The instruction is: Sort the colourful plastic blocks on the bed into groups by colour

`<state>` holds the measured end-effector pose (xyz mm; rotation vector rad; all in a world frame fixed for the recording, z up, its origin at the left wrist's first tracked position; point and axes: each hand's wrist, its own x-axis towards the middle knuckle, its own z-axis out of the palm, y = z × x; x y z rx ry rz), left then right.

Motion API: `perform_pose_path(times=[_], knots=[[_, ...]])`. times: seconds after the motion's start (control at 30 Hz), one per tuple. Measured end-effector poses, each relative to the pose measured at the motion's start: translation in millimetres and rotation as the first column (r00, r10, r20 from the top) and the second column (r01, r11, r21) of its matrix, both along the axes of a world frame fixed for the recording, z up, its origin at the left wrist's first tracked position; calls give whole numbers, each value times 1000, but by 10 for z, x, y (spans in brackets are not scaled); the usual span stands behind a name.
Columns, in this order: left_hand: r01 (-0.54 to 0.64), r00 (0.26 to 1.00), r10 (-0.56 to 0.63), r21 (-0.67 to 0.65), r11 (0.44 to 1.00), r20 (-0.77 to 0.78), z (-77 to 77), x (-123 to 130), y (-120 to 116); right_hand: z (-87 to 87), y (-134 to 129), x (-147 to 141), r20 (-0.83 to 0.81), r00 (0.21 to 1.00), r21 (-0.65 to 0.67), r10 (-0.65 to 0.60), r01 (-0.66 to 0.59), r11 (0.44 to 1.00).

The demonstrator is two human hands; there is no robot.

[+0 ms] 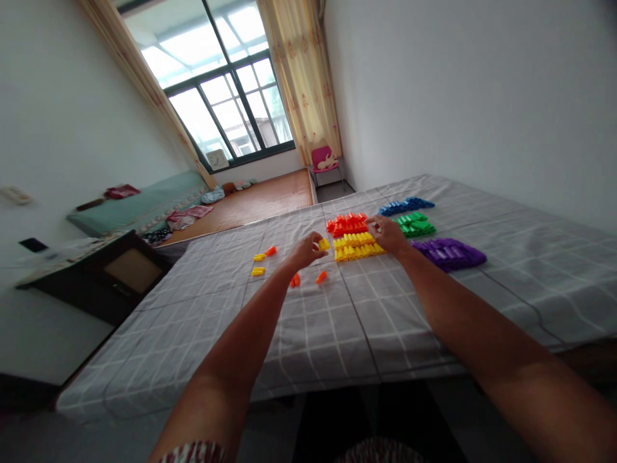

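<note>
My left hand (307, 251) is closed, with a small yellow plastic piece (324, 244) between the thumb and fingers. It is just left of a stacked block of yellow pieces (357, 248). Behind that block is a pile of orange-red pieces (347, 224). My right hand (388, 234) is over the right end of these two groups, fingers bent and a little apart; whether it touches a piece is hard to see. Loose orange pieces (322, 276) lie in front of my left hand. Further left are loose yellow pieces (258, 271) and another orange piece (270, 251).
Right of my right hand are piles of green pieces (415, 224), blue pieces (405, 206) and purple pieces (448, 253). All lie on a grey checked cloth (207, 334). A dark cabinet (120, 276) is at the left, and a pink chair (324, 159) is near the window.
</note>
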<state>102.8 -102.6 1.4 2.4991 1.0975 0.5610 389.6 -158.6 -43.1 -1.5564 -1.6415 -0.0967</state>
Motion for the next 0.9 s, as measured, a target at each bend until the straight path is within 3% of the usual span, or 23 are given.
perform_pose_path(times=[0.17, 0.4, 0.67, 0.8, 0.9], knots=[[6, 1000, -7, 37, 999, 12, -28, 364, 190, 25, -21, -2, -5, 1000, 1, 3, -3, 1000], [25, 997, -26, -2, 1000, -73, -218, 488, 471, 32, -3, -21, 13, 1000, 17, 21, -21, 1000], [29, 998, -31, -21, 999, -50, -230, 594, 368, -8, 20, -23, 23, 999, 24, 31, -32, 999], [52, 998, -51, 32, 998, -29, -164, 411, 300, 6, -8, -31, 25, 999, 37, 46, -47, 998], [-71, 997, 70, 114, 991, 10, -35, -71, 368, 44, -49, -49, 8, 999, 62, 46, -46, 997]])
